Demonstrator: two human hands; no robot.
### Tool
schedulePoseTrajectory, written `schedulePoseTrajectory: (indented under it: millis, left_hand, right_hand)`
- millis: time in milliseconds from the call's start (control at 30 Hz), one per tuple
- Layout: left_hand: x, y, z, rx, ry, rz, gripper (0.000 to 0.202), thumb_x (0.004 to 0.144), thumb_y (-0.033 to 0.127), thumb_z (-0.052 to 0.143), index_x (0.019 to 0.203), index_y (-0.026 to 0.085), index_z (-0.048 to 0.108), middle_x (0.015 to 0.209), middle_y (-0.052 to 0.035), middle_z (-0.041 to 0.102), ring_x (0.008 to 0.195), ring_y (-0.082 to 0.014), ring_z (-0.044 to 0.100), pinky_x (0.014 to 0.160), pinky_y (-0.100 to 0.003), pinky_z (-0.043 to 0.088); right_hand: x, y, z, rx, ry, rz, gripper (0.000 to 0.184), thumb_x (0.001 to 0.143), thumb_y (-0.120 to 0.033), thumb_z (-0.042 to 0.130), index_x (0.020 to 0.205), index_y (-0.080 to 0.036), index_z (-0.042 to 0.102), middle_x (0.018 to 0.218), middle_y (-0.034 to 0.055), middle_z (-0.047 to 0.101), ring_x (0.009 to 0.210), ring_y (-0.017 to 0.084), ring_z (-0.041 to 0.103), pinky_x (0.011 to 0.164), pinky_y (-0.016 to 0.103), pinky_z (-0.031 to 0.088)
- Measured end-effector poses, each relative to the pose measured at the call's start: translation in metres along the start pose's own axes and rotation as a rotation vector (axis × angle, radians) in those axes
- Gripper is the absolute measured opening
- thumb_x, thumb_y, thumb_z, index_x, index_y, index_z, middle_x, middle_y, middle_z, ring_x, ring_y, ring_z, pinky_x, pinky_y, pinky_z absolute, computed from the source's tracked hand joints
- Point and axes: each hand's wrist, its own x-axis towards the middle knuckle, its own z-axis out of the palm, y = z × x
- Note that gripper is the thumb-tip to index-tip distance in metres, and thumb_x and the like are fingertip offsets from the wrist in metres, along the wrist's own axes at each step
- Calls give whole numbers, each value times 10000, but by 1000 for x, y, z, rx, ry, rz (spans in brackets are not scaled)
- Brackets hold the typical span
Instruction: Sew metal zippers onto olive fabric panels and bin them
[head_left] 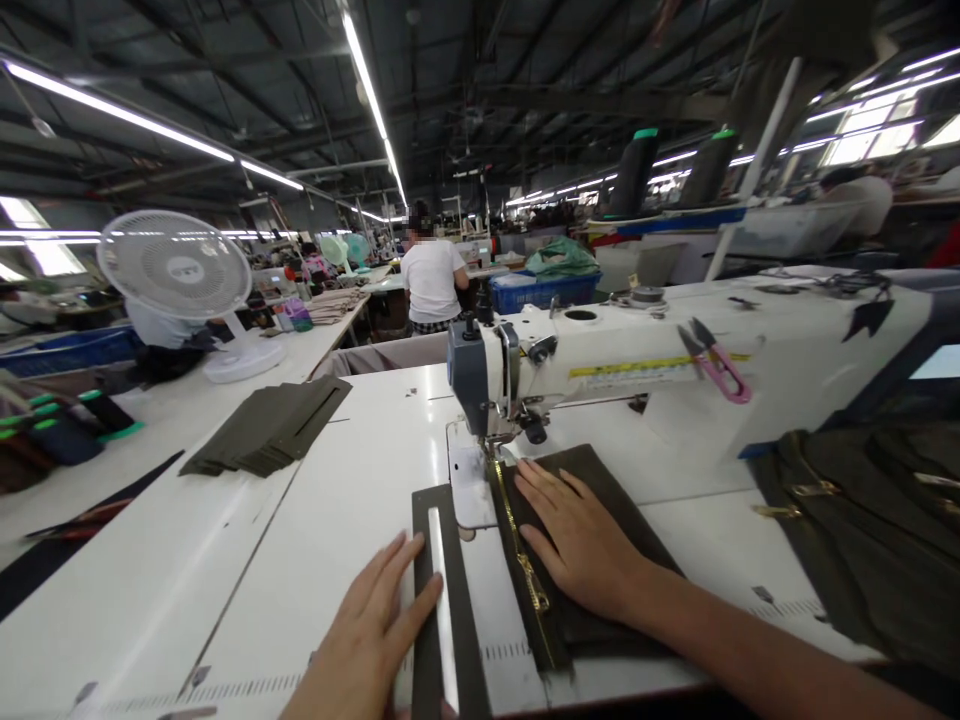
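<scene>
My left hand [367, 620] is at a dark olive fabric panel [426, 640] with a long narrow slot cut in it. Its fingers lie over the panel's left side, and a bit of skin shows at the slot's lower end, so the panel is between thumb and fingers. My right hand [577, 540] rests flat, fingers stretched out, on a dark olive fabric piece [592, 470]. Along that piece's left edge runs a brass zipper [514, 530] with a metal pull [536, 590]. The zipper's far end reaches the presser foot of the white sewing machine [491, 440].
A stack of dark fabric panels [262, 425] lies on the table at left, near a white fan [180, 270]. Pink-handled scissors [724, 375] sit on the machine arm. Dark zippered pieces [862, 520] are piled at right. A person in a white shirt [433, 280] is ahead.
</scene>
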Motion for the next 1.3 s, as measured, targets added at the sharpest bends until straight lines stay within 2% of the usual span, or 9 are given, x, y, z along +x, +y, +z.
schedulePoseTrajectory:
  millis: [133, 267, 433, 500, 633, 733, 933, 1100, 1300]
  left_hand:
    - [23, -6, -2, -87, -3, -27, 431, 821, 172, 382, 1238, 226, 477, 1266, -87, 496, 1146, -265, 467, 943, -435, 432]
    - [45, -12, -8, -154, 52, -102, 364, 846, 122, 323, 1042, 203, 618, 953, -86, 618, 880, -215, 594, 751, -374, 533]
    - [63, 4, -10, -207, 259, -31, 337, 878, 143, 334, 1124, 198, 557, 1145, -91, 588, 1018, -195, 578, 857, -347, 505]
    - [73, 13, -3, -205, 229, 11, 334, 876, 148, 348, 1148, 193, 536, 1204, -93, 560, 1050, -194, 567, 893, -352, 490]
    - [91, 25, 14, -115, 1, 26, 303, 830, 76, 382, 1045, 147, 584, 1194, -129, 562, 1092, -223, 541, 917, -397, 471]
    - [96, 28, 18, -83, -59, 33, 266, 802, 34, 434, 1002, 118, 588, 1208, -156, 545, 1132, -235, 506, 941, -396, 450]
    - [101, 27, 19, -83, -48, 68, 221, 787, 23, 501, 978, 106, 576, 1219, -166, 534, 1142, -241, 495, 975, -404, 418]
    - [104, 23, 21, -10, -34, 133, 207, 819, 36, 449, 970, 112, 569, 1204, -162, 546, 1123, -236, 513, 946, -419, 445]
    - [100, 16, 25, 54, -29, 145, 334, 867, 85, 340, 1171, 99, 478, 1230, -154, 528, 1151, -215, 487, 924, -379, 472]
  right_hand:
    - [0, 4, 3, 13, -26, -48, 475, 882, -278, 323, 1317, -94, 376, 1399, 101, 308, 1302, 206, 240, 1058, 469, 216]
    - [-5, -1, 2, 2, -81, -58, 491, 884, -270, 300, 1337, -85, 337, 1406, 97, 281, 1307, 213, 222, 1055, 492, 203]
    - [-16, -16, -5, -9, -73, -42, 490, 867, -242, 310, 1320, -64, 367, 1395, 105, 301, 1300, 232, 239, 1049, 499, 208]
    - [-17, -17, -6, -7, -61, -48, 491, 862, -222, 306, 1323, -65, 361, 1397, 106, 298, 1301, 232, 237, 1048, 501, 207]
    - [-18, -16, -7, -5, -64, -74, 497, 857, -182, 289, 1341, -83, 335, 1402, 103, 290, 1302, 226, 236, 1044, 499, 214]
    - [-17, -15, -6, 4, -53, -76, 506, 845, -161, 302, 1347, -99, 328, 1404, 105, 284, 1304, 225, 230, 1043, 498, 212]
    - [-17, -12, -7, 26, -67, -78, 490, 851, -167, 321, 1337, -114, 351, 1406, 105, 292, 1304, 233, 227, 1043, 496, 194]
    - [-8, -9, -11, 109, -47, -26, 448, 875, -180, 327, 1313, -118, 391, 1337, 107, 423, 1227, 226, 350, 1001, 451, 269]
    - [1, -17, -4, 132, 27, 8, 454, 891, -226, 339, 1338, -151, 362, 1266, 154, 471, 1149, 304, 401, 935, 502, 296]
